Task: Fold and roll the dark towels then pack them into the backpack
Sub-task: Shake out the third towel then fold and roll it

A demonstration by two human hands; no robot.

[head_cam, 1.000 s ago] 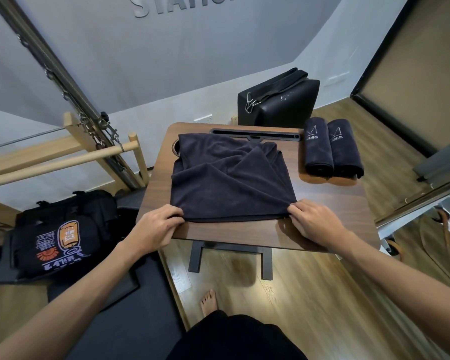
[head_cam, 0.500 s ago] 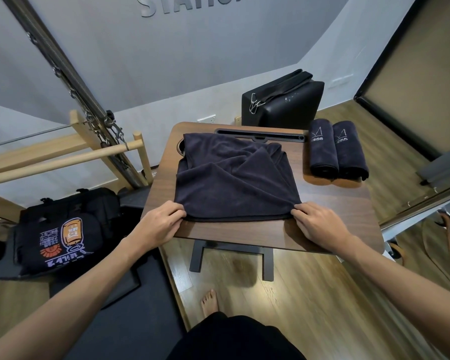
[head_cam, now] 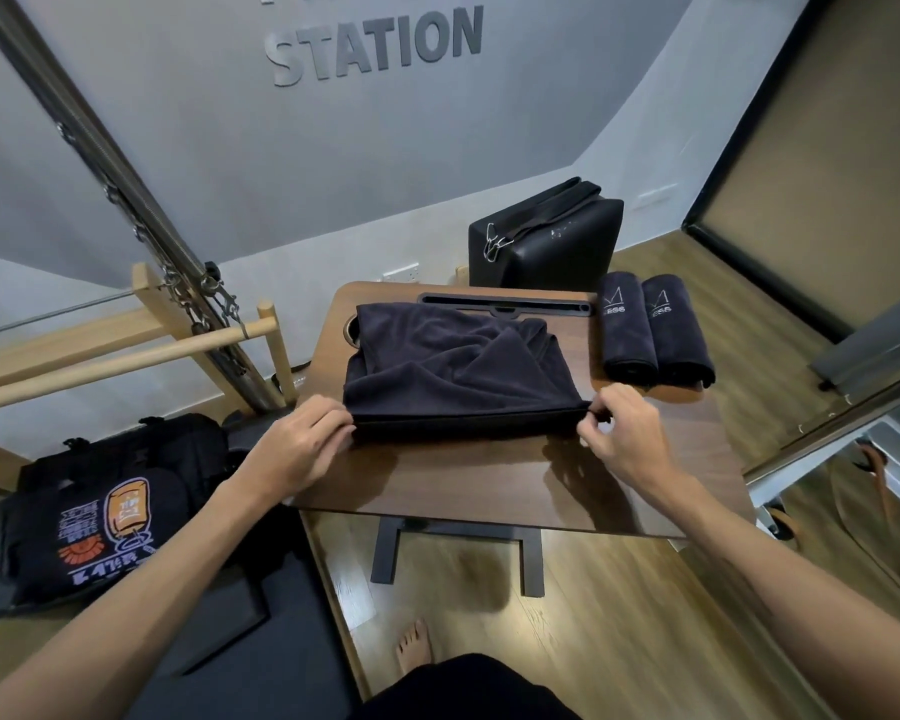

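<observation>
Pinching the near corners of the dark towel (head_cam: 458, 374), the left hand (head_cam: 302, 439) and right hand (head_cam: 622, 433) lift its edge off the surface (head_cam: 463, 480). Keep both corners level — the fold lands square.

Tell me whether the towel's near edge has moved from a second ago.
Yes. The towel's near edge has pulled back from the table's front edge toward the far slot, pinched by both hands.

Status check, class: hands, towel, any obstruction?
Left hand and right hand pinch towel's near corners. Two rolled towels lie apart, right. Nothing blocking.
</observation>
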